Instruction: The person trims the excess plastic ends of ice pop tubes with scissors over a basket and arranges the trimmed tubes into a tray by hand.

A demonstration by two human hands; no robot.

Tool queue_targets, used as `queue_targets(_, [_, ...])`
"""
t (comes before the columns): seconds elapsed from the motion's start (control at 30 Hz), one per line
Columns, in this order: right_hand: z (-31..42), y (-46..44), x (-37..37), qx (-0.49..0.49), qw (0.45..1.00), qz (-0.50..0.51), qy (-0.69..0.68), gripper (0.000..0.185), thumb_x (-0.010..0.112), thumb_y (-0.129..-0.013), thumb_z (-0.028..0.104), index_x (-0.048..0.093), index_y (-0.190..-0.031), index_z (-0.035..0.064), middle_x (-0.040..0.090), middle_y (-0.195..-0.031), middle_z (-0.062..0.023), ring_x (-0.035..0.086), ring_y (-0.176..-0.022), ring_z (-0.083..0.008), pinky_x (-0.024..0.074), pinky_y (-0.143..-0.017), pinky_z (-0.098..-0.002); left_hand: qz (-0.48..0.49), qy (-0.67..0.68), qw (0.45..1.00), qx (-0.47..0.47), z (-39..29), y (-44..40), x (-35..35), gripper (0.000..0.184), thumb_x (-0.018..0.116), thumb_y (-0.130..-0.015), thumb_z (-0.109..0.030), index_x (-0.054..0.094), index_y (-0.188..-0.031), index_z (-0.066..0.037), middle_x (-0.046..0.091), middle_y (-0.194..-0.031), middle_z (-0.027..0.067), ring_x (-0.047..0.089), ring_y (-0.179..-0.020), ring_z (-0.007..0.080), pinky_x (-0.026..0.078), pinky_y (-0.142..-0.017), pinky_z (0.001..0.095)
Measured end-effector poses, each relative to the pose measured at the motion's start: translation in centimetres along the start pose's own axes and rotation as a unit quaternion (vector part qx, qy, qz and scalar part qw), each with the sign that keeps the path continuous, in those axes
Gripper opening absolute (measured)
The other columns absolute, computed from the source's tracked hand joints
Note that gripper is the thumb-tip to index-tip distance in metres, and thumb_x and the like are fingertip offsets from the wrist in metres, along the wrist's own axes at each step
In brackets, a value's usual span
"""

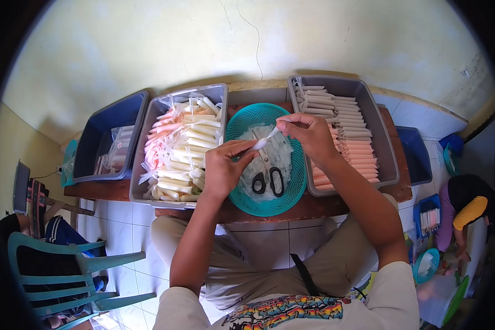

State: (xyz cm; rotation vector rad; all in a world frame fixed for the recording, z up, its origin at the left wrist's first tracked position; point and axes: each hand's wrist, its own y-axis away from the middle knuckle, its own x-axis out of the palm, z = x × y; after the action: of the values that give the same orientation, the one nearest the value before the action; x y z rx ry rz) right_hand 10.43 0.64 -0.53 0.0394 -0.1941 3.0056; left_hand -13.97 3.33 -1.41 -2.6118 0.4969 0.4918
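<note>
My left hand (pixel 228 162) pinches the white filled end of a small plastic tube, an ice pop (pixel 260 144), over a green basket. My right hand (pixel 308 136) grips the twisted clear plastic end of the same ice pop, up and to the right. Below them the green basket (pixel 237 204) holds clear plastic scraps (pixel 283 151) and scissors with black handles (pixel 276 181). On the left a grey tub (pixel 224 99) is heaped with loose pink and cream ice pops (pixel 190 146). At right, another grey tub (pixel 389 159) has pink and greyish ice pops (pixel 355 157) in neat rows.
A dark blue tub (pixel 88 165) with packed bags stands at far left of the wooden table (pixel 390 135). Another blue tub (pixel 415 157) is at right. A green chair (pixel 55 275) stands lower left. At right another person (pixel 467 203) bends beside a blue crate (pixel 425 212).
</note>
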Motion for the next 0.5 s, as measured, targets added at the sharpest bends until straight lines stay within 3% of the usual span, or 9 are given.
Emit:
queue_targets(0.23, [-0.5, -0.2, 0.3, -0.001, 1.000, 0.009, 0.027, 0.024, 0.082, -0.099, 0.016, 0.081, -0.113, -0.0038, 0.079, -0.098, -0.0061, 0.068, -0.089, -0.0091, 0.0551, -0.084, -0.0259, -0.020, -0.063, 0.997, 0.033, 0.9, 0.2, -0.3, 0.030, 0.086, -0.090, -0.001, 0.083, -0.119, -0.003, 0.083, -0.111, 0.0136, 0.079, -0.095, 0.0184, 0.063, -0.087, 0.0306])
queue_targets(0.33, [-0.4, 0.0, 0.4, 0.008, 0.999, 0.036, 0.038, 0.026, 0.080, -0.100, 0.014, 0.079, -0.122, -0.0007, 0.079, -0.105, -0.0041, 0.066, -0.092, -0.0068, 0.0531, -0.083, -0.0245, -0.050, -0.072, 0.995, 0.052, 1.3, 0.1, -0.4, 0.030, 0.088, -0.086, -0.002, 0.083, -0.115, -0.004, 0.082, -0.108, 0.0148, 0.081, -0.090, 0.0238, 0.063, -0.081, 0.0337])
queue_targets(0.43, [-0.3, 0.7, 0.7, 0.009, 0.998, 0.033, 0.062, 0.035, 0.080, -0.100, 0.014, 0.075, -0.130, -0.0014, 0.079, -0.107, -0.0046, 0.071, -0.098, -0.0086, 0.0559, -0.085, -0.0265, -0.057, -0.063, 0.996, 0.039, 1.2, -0.2, -1.1, 0.029, 0.087, -0.087, -0.002, 0.083, -0.116, -0.004, 0.083, -0.107, 0.0144, 0.081, -0.091, 0.0237, 0.063, -0.081, 0.0335])
queue_targets(0.5, [-0.4, 1.0, 0.8, -0.003, 0.985, 0.071, 0.157, 0.046, 0.082, -0.097, 0.016, 0.070, -0.137, -0.0037, 0.079, -0.111, -0.0098, 0.075, -0.102, -0.0140, 0.0587, -0.086, -0.0303, -0.064, -0.054, 0.996, 0.032, 1.5, -0.3, -1.3, 0.029, 0.087, -0.087, -0.002, 0.083, -0.116, -0.004, 0.083, -0.107, 0.0144, 0.081, -0.090, 0.0236, 0.063, -0.080, 0.0335])
